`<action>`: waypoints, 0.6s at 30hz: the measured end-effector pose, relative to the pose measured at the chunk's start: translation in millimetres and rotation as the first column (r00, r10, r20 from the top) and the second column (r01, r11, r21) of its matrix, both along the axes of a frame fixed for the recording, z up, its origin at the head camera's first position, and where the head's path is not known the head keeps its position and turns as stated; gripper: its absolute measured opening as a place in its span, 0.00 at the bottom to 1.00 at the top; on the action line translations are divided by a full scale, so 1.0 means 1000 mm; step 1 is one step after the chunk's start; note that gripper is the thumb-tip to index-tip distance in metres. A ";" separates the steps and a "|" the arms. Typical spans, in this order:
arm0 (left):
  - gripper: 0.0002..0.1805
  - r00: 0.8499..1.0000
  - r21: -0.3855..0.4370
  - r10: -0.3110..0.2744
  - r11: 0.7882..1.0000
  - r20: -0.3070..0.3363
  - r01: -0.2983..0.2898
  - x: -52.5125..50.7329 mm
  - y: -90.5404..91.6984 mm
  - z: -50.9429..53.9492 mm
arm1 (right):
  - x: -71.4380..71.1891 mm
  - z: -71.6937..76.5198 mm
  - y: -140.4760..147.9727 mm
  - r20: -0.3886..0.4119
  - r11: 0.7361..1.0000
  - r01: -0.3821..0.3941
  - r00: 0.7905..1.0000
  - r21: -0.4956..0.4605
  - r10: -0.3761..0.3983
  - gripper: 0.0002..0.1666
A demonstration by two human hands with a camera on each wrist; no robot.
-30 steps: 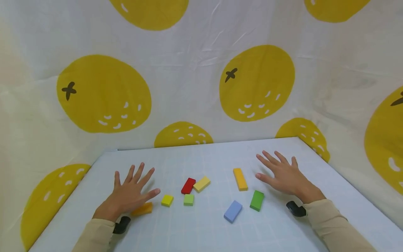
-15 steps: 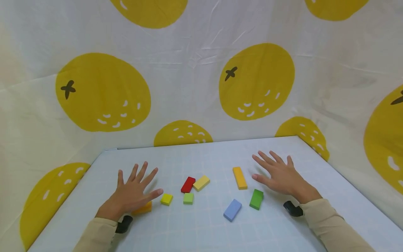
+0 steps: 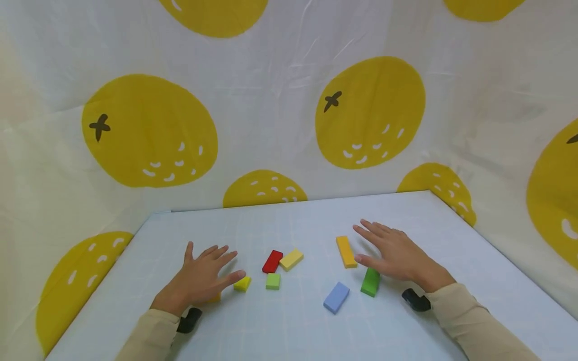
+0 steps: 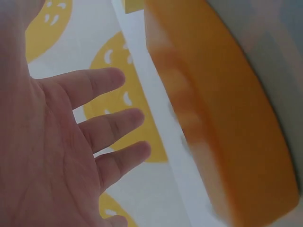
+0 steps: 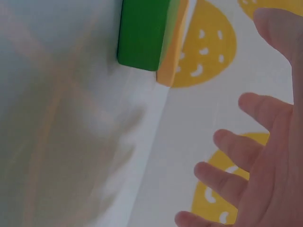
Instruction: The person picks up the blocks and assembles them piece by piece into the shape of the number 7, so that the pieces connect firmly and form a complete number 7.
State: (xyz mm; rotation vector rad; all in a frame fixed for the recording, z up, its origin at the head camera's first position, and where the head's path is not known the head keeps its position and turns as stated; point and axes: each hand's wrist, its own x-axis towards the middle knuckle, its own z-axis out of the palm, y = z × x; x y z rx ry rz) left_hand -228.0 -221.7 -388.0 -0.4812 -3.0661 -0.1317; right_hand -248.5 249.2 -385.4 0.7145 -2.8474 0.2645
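My left hand (image 3: 198,279) hovers with spread fingers over an orange block (image 3: 214,298), which it partly covers; a yellow block (image 3: 242,284) lies by its thumb. In the left wrist view the orange block (image 4: 218,104) looms large beside the palm, untouched. My right hand (image 3: 399,254) hangs over the table, fingers extended, its thumb near a long orange block (image 3: 346,251) and above a green block (image 3: 371,282). The right wrist view has the green block (image 5: 144,35) apart from the fingers. Neither hand holds anything.
Between the hands lie a red block (image 3: 273,261), a pale yellow block (image 3: 291,259), a light green block (image 3: 273,281) and a blue block (image 3: 336,298). A white curtain (image 3: 266,115) with yellow fruit prints hangs behind the table (image 3: 280,331).
My left hand has moved right, covering more of the orange block and reaching the yellow one. My right hand has moved left, now partly over the green block. The blocks have not been moved.
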 end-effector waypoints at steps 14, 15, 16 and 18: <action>0.33 0.997 0.035 -0.077 0.996 -0.027 0.077 -0.001 0.017 0.001 | 0.006 -0.001 -0.018 0.135 0.972 -0.016 0.990 -0.234 0.048 0.33; 0.32 0.997 0.029 -0.075 0.997 -0.025 0.075 -0.001 0.018 -0.001 | 0.006 -0.002 -0.020 0.146 0.970 -0.011 0.988 -0.245 0.048 0.31; 0.31 0.997 0.022 -0.073 0.997 -0.024 0.073 -0.001 0.018 -0.003 | 0.006 -0.003 -0.022 0.157 0.967 -0.003 0.987 -0.253 0.044 0.30; 0.29 0.998 0.012 -0.063 0.998 -0.022 0.063 -0.001 0.021 -0.007 | 0.006 -0.004 -0.027 0.162 0.967 0.002 0.986 -0.256 0.041 0.27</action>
